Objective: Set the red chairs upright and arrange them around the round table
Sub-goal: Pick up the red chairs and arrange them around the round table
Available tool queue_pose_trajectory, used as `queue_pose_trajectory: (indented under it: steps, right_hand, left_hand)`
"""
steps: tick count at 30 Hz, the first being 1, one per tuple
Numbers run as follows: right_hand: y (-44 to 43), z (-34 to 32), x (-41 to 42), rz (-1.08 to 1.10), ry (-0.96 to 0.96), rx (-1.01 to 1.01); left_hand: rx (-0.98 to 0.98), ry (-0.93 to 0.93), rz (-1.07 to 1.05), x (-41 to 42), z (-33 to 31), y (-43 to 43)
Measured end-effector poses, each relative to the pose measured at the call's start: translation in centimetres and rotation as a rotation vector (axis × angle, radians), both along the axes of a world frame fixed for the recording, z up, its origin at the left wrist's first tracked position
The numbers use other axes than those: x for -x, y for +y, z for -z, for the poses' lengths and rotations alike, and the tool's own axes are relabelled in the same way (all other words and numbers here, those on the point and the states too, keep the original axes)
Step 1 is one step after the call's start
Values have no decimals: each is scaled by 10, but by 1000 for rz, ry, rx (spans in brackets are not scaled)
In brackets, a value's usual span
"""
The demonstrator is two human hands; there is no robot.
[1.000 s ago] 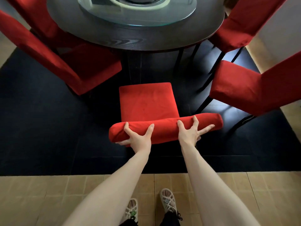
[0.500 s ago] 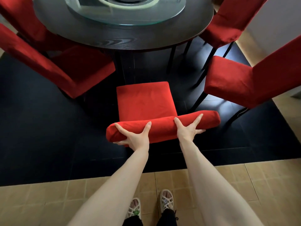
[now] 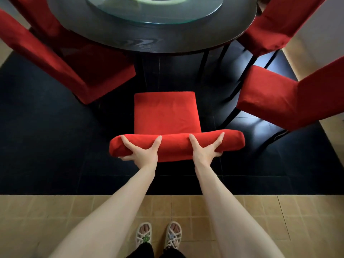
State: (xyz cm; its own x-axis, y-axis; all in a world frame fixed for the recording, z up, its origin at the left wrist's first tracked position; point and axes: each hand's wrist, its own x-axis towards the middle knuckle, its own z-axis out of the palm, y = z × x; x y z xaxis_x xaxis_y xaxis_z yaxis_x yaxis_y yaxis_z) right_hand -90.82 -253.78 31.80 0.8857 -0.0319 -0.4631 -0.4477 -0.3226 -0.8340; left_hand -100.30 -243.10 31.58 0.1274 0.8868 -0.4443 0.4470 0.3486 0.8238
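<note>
Grip x2: left hand [image 3: 142, 152] & right hand [image 3: 204, 151] each clamp backrest top [image 3: 175, 146] of middle red chair [image 3: 165, 112], which stands upright, seat facing round surface [image 3: 167, 41]. Backrest's long axis runs left-right w/ hands evenly spaced. Seat front sits short of rim, so push likely goes straight fwd.

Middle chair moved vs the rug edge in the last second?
Yes, slightly. The middle chair has swung clockwise: its backrest now lies nearer parallel to the rug edge. Gap to that edge looks unchanged.
</note>
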Motion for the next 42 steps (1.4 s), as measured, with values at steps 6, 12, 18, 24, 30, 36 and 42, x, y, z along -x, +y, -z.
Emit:
queue_pose_trajectory:
  steps: [6,12,18,24,30,36,42]
  right_hand:
    - [11,-1,-5,-10,12,-20]
    - [31,1,-15,20,-2,-48]
    - [50,3,-28,52,1,-36]
    - [66,3,-41,60,-10,-6]
    - [77,0,-56,25,3,14]
    - [82,-2,-79,-33,13,19]
    - [87,0,-105,-68,-1,31]
  left_hand:
    - [-2,14,21,-6,1,15]
    - [-22,15,51,-18,3,39]
    - [-11,21,84,-34,3,61]
    - [-4,-3,97,-48,3,76]
    - [24,-29,80,-61,0,87]
    - [30,-71,26,-82,1,91]
    - [19,-81,-19,-104,1,95]
